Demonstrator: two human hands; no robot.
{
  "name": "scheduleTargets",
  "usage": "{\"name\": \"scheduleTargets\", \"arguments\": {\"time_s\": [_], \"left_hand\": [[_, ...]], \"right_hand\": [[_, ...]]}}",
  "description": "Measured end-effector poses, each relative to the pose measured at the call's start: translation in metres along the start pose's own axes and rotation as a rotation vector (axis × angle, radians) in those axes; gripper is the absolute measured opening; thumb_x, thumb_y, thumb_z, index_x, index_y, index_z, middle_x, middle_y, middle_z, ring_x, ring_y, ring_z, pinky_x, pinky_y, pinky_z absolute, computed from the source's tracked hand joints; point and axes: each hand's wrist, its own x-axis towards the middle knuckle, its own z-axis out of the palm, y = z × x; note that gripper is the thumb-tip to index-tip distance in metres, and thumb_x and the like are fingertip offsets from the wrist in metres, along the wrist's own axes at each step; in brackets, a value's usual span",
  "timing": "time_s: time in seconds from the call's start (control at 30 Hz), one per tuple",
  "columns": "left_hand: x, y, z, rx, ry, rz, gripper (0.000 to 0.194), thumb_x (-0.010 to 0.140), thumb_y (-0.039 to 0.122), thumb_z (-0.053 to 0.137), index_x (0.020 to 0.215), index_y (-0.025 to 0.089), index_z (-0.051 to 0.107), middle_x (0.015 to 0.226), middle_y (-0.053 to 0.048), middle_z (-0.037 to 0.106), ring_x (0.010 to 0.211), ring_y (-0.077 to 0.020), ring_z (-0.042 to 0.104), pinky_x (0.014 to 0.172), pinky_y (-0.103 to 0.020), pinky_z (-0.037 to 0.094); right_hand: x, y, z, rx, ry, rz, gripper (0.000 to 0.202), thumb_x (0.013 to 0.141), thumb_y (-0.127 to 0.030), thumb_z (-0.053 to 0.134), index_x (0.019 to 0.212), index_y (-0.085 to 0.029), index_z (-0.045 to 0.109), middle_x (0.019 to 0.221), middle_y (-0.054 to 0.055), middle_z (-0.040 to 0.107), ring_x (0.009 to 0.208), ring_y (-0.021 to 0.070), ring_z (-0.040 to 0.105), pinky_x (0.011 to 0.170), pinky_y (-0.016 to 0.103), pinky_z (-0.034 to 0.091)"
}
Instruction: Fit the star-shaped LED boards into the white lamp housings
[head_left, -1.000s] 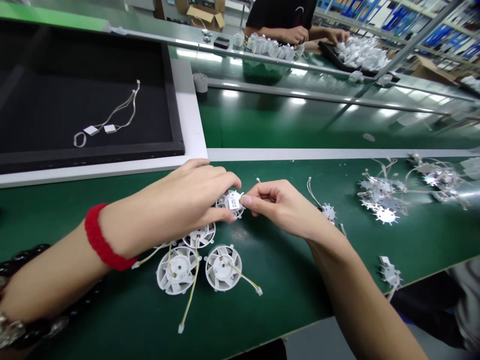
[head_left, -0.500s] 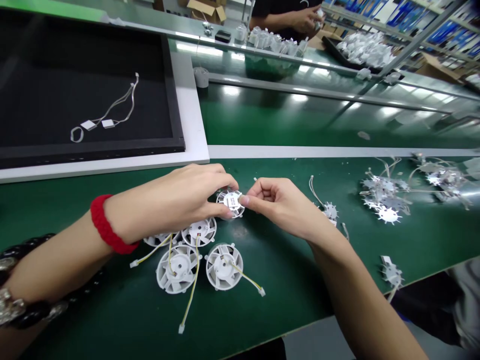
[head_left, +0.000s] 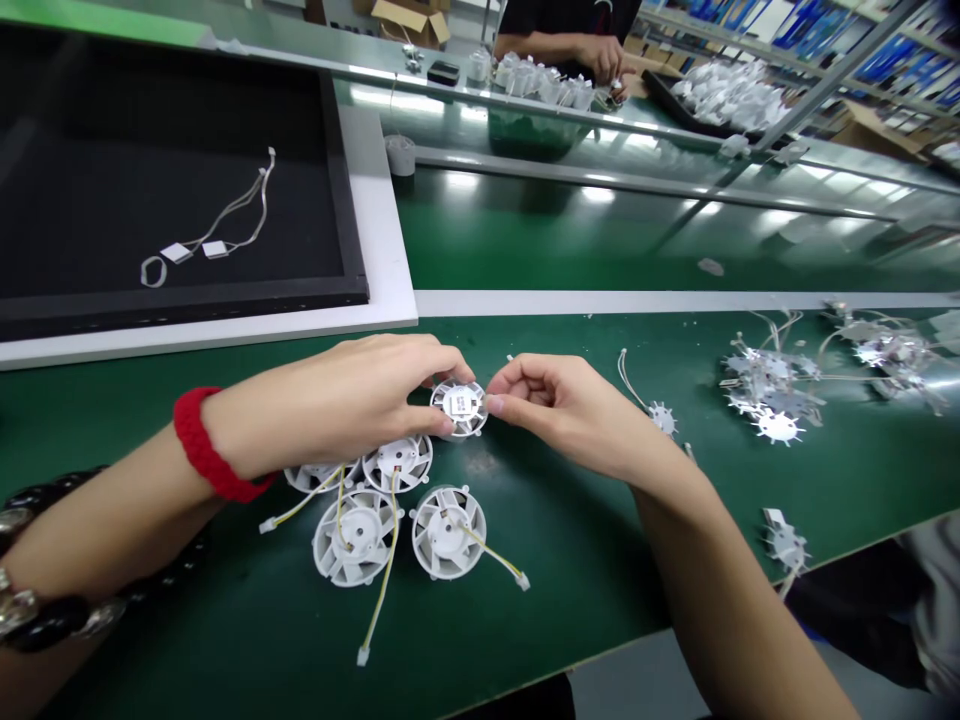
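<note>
My left hand point(head_left: 375, 390) grips a small white round fan housing point(head_left: 460, 408) from its left side, thumb in front and fingers behind. A square label or plate with print shows at the housing's centre. At its right edge the thumb and fingertips of my right hand point(head_left: 544, 395) are pinched together; what lies between them is too small to make out. Just below sit several like fan housings, one with a yellow and white lead point(head_left: 448, 535), another point(head_left: 356, 540) beside it. One more point(head_left: 397, 463) is partly behind my left hand.
A black framed panel point(head_left: 349, 200) at left bears wired white pieces point(head_left: 215, 249). Star-shaped metal plates with leads point(head_left: 776, 385) lie heaped at right, with a single plate point(head_left: 786, 545) nearer the edge. Across the bench, a person's hand point(head_left: 604, 58) is beside white cylindrical parts point(head_left: 536, 80).
Both my hands stay at the housing, the left thumb shifting slightly left. The person across the bench has lowered their hand with a small part to the bench.
</note>
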Motion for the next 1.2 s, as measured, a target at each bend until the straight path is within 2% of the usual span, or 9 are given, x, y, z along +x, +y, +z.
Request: {"name": "scheduleTargets", "arguments": {"time_s": [0.1,0.23,0.43,0.53,0.7,0.8,0.9,1.0,1.2], "left_hand": [[-0.001,-0.002,-0.001,-0.01,-0.014,-0.015,0.039,0.092,0.056,0.062,0.124,0.034,0.068,0.119,-0.001,0.073,0.104,-0.0272,0.065,0.084,-0.035,0.044],[0.0,-0.001,-0.002,-0.019,-0.015,-0.008,0.036,0.093,0.056,0.062,0.122,0.035,0.069,0.11,-0.001,0.074,0.098,-0.0265,0.066,0.084,-0.035,0.046],[0.001,0.002,-0.002,-0.024,-0.003,-0.042,0.034,0.088,0.055,0.065,0.114,0.034,0.071,0.092,-0.002,0.073,0.099,-0.0306,0.067,0.081,-0.037,0.049],[0.001,0.002,-0.003,-0.029,-0.014,-0.064,0.036,0.088,0.058,0.063,0.115,0.035,0.071,0.096,-0.002,0.075,0.096,-0.0301,0.068,0.075,-0.036,0.049],[-0.002,0.006,-0.002,0.007,0.012,-0.029,0.042,0.09,0.058,0.061,0.126,0.036,0.067,0.118,0.0,0.075,0.094,-0.027,0.07,0.073,-0.035,0.049],[-0.003,0.011,0.001,0.03,0.045,0.011,0.043,0.089,0.058,0.064,0.125,0.034,0.067,0.117,0.0,0.076,0.096,-0.0273,0.07,0.076,-0.036,0.049],[-0.002,0.011,0.006,0.055,0.101,0.054,0.034,0.094,0.058,0.061,0.117,0.034,0.069,0.117,0.001,0.076,0.103,-0.0286,0.069,0.082,-0.039,0.047],[0.0,0.006,0.009,0.039,0.118,0.034,0.029,0.097,0.058,0.06,0.111,0.036,0.071,0.116,0.002,0.077,0.106,-0.0294,0.068,0.084,-0.041,0.047],[0.005,-0.002,0.006,-0.102,0.098,-0.01,0.026,0.096,0.054,0.06,0.103,0.035,0.075,0.108,0.002,0.079,0.099,-0.0265,0.071,0.081,-0.039,0.052]], "right_hand": [[-0.003,0.001,-0.004,-0.201,0.037,-0.099,0.012,0.096,-0.028,0.07,0.09,-0.02,0.077,0.071,-0.002,0.063,0.064,0.0126,0.049,0.062,0.029,0.037],[-0.006,0.003,-0.005,-0.429,0.09,-0.243,0.013,0.098,-0.018,0.067,0.09,-0.019,0.077,0.084,0.002,0.069,0.07,0.0139,0.054,0.067,0.029,0.039],[-0.008,0.007,-0.004,-0.603,0.044,-0.356,0.016,0.103,-0.017,0.058,0.098,-0.019,0.074,0.101,0.006,0.072,0.082,0.0181,0.064,0.073,0.031,0.042],[-0.009,0.005,-0.004,-0.744,-0.02,-0.37,0.018,0.104,-0.018,0.056,0.098,-0.019,0.073,0.089,0.004,0.072,0.073,0.0164,0.059,0.066,0.029,0.038],[-0.012,-0.001,0.0,-1.005,-0.042,-0.354,0.022,0.102,-0.017,0.054,0.095,-0.018,0.075,0.075,0.002,0.063,0.057,0.0133,0.041,0.054,0.03,0.022],[-0.012,-0.002,0.001,-1.036,-0.039,-0.352,0.023,0.101,-0.018,0.054,0.093,-0.018,0.075,0.073,0.002,0.062,0.056,0.0131,0.036,0.053,0.031,0.019],[-0.012,-0.002,0.001,-1.026,-0.029,-0.357,0.023,0.101,-0.02,0.054,0.091,-0.019,0.075,0.072,0.001,0.061,0.056,0.0131,0.034,0.052,0.031,0.018],[-0.011,-0.001,0.001,-1.012,-0.018,-0.362,0.025,0.102,-0.02,0.054,0.088,-0.019,0.074,0.071,0.001,0.06,0.056,0.0131,0.034,0.052,0.031,0.018],[-0.011,-0.001,0.001,-0.978,-0.012,-0.349,0.023,0.102,-0.02,0.056,0.089,-0.019,0.076,0.073,0.001,0.063,0.057,0.0126,0.04,0.053,0.03,0.019]]}}
